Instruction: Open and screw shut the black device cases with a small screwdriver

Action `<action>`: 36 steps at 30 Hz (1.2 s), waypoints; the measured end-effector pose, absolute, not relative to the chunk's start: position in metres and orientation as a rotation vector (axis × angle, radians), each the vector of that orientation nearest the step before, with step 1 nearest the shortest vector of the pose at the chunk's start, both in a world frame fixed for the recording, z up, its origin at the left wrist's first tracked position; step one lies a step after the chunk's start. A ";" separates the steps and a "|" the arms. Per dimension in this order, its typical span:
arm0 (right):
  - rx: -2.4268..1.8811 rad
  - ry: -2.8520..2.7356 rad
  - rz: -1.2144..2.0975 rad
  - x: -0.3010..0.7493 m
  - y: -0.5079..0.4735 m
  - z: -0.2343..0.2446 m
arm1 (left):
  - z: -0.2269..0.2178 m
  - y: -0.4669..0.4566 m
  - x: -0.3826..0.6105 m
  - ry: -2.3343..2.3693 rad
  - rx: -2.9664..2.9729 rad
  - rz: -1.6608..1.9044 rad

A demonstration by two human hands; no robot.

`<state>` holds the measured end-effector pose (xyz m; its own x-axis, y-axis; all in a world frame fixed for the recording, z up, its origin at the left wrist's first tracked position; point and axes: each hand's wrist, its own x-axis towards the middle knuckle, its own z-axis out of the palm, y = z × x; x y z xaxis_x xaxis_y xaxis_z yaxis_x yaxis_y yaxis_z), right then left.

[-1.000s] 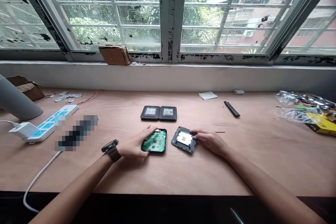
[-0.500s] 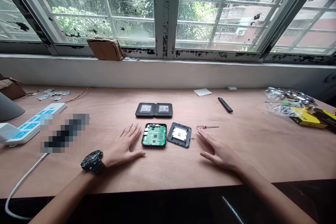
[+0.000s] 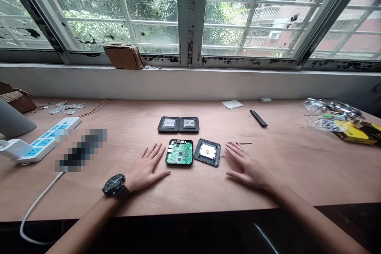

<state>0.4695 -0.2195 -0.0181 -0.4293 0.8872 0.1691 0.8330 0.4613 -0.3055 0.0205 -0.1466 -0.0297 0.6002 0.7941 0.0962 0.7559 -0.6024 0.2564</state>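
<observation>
My left hand (image 3: pixel 145 168) lies flat on the wooden table (image 3: pixel 297 166), fingers spread, just left of a green circuit board (image 3: pixel 179 152) in a black casing, not touching it. My right hand (image 3: pixel 245 168) rests palm down right of a black square frame (image 3: pixel 207 158) with a white centre, close to but apart from it. A small red-handled screwdriver (image 3: pixel 239 143) lies just beyond my right fingertips. Two black device casings (image 3: pixel 177 124) sit side by side farther on. A black wristwatch (image 3: pixel 114 185) circles my left wrist.
A blue-and-white power strip (image 3: pixel 44 145) and white cable lie left, beside a pixelated blurred object (image 3: pixel 81 151). Small metal parts (image 3: pixel 62 108) lie behind them. At the right are a plastic bag of metal pieces (image 3: pixel 327 111), a yellow box (image 3: pixel 354 134) and a black bar (image 3: pixel 258 118).
My hands have let go of the green board and the black frame and moved outward to rest flat on the table. The view has also shifted slightly.
</observation>
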 end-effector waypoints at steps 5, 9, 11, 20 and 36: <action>-1.448 -2.435 0.307 0.456 -0.182 -0.017 | -0.016 -0.144 0.016 1.273 2.492 0.251; -1.445 -2.484 0.391 0.444 -0.168 -0.013 | -0.003 -0.129 0.015 1.282 2.312 0.217; -1.388 -2.459 0.355 0.440 -0.169 -0.009 | 0.000 -0.117 0.020 1.238 2.307 0.239; -1.297 -2.048 0.507 0.470 -0.178 0.002 | 0.002 -0.098 0.077 0.908 2.385 0.418; -1.059 -2.348 0.499 0.370 -0.144 0.056 | -0.011 -0.061 0.046 1.102 2.111 0.803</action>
<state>0.3697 -0.1437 0.0559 -0.5641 0.7695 0.2995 0.5809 0.6276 -0.5183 0.0464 -0.0613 -0.0107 0.4677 0.8540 0.2277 0.4785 -0.4613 0.7471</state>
